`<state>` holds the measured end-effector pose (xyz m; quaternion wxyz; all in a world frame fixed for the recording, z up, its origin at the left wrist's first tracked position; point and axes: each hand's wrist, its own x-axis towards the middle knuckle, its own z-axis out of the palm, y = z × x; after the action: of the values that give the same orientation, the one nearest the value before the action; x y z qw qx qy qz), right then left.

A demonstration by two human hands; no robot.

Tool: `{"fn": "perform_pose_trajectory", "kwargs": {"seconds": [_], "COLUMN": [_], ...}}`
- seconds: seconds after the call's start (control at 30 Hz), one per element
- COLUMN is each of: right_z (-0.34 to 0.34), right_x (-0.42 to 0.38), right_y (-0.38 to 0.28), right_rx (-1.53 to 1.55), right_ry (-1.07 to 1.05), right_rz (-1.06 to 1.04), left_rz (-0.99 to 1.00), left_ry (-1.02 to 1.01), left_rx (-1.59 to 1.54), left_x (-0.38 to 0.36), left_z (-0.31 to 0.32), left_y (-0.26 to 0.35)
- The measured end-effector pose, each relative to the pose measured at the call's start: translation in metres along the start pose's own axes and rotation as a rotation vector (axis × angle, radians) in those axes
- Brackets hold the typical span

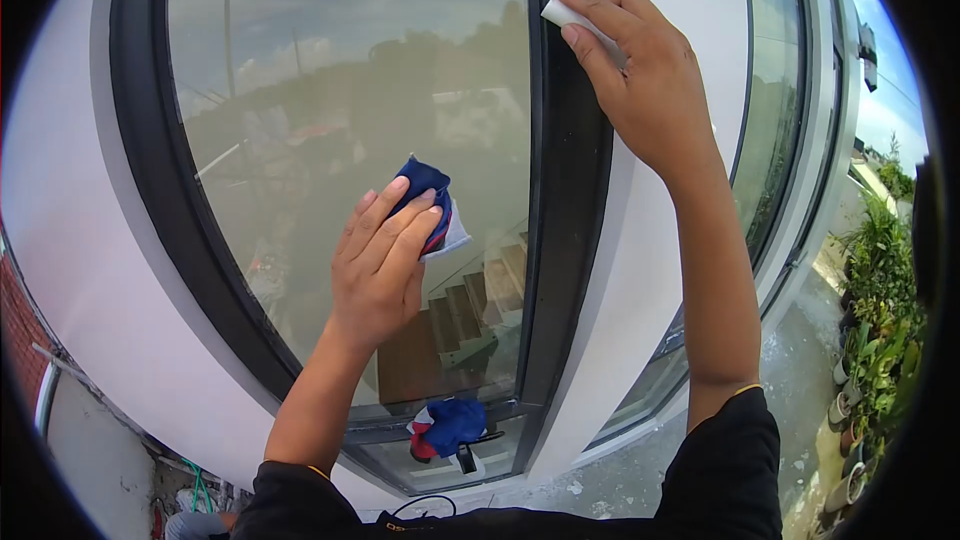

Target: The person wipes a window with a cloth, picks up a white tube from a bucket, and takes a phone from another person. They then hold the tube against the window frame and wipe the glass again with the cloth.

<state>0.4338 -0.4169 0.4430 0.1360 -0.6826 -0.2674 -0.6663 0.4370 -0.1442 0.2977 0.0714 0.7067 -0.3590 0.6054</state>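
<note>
Blue cloth (424, 186) is on the window, right of centre on the main pane, partly covered by the left hand. It has a red stripe and a pale, whitish edge at the lower right.

Near to far:
- Black sleeves (725, 460) at the bottom edge, both arms reaching up and forward.
- Left hand (378, 270): fingers laid over the cloth, thumb mostly hidden. Can't tell if it's gripping or just pressing.
- Right hand (650, 70): higher up, well apart from the left, clamped on a small white piece (563, 14) between thumb and fingers, at the dark frame (568, 170). Can't tell what the piece is; most of it is inside the hand.
- Blue-and-red bundle (455, 425) at the bottom rail, black part hanging below. Can't tell what it is.
- Glass pane (350, 110): reflects sky and trees. Wooden steps (455, 315) show in its lower right.
- White wall (70, 170) left of the frame, second window (775, 70) to the right.
- Concrete floor (795, 350) lower right, potted plants (880, 310) along its outer side.
- Farthest: blue sky (885, 130), upper right.
</note>
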Motion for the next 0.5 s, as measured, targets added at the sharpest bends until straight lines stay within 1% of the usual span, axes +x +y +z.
{"fn": "perform_pose_trajectory", "kwargs": {"seconds": [0.07, 0.1, 0.13, 0.17, 0.2, 0.23, 0.27, 0.3, 0.33, 0.47, 0.5], "right_z": [0.011, 0.018, 0.026, 0.031, 0.033, 0.035, 0.036, 0.037, 0.037, 0.041, 0.038], "right_x": [0.027, 0.036, 0.043, 0.048, 0.051, 0.051, 0.052, 0.052, 0.052, 0.057, 0.056], "right_y": [-0.001, -0.001, -0.001, -0.002, -0.006, -0.009, -0.012, -0.013, -0.014, -0.017, -0.024], "right_rx": [-0.080, -0.127, -0.171, -0.213, -0.226, -0.237, -0.246, -0.270, -0.293, -0.328, -0.315], "right_ry": [0.006, 0.032, 0.059, 0.084, 0.100, 0.115, 0.129, 0.134, 0.139, 0.169, 0.086], "right_rz": [-0.035, -0.053, -0.071, -0.088, -0.088, -0.085, -0.082, -0.097, -0.113, -0.179, -0.047], "left_rz": [-0.134, -0.220, -0.315, -0.313, -0.380, -0.387, -0.394, -0.433, -0.442, -0.521, -0.504], "left_ry": [0.089, 0.211, 0.249, 0.408, 0.547, 0.639, 0.688, 0.677, 0.699, 0.721, 0.760], "left_rx": [-0.244, -0.301, -0.210, -0.157, -0.227, -0.160, -0.038, -0.029, 0.051, 0.426, 0.347], "left_x": [-0.037, -0.053, -0.071, -0.085, -0.102, -0.115, -0.127, -0.135, -0.145, -0.150, -0.156], "left_z": [-0.033, -0.051, -0.078, -0.092, -0.104, -0.119, -0.135, -0.151, -0.160, -0.151, -0.152], "left_y": [-0.009, -0.010, -0.012, -0.019, -0.026, -0.039, -0.055, -0.065, -0.082, -0.123, -0.132]}}
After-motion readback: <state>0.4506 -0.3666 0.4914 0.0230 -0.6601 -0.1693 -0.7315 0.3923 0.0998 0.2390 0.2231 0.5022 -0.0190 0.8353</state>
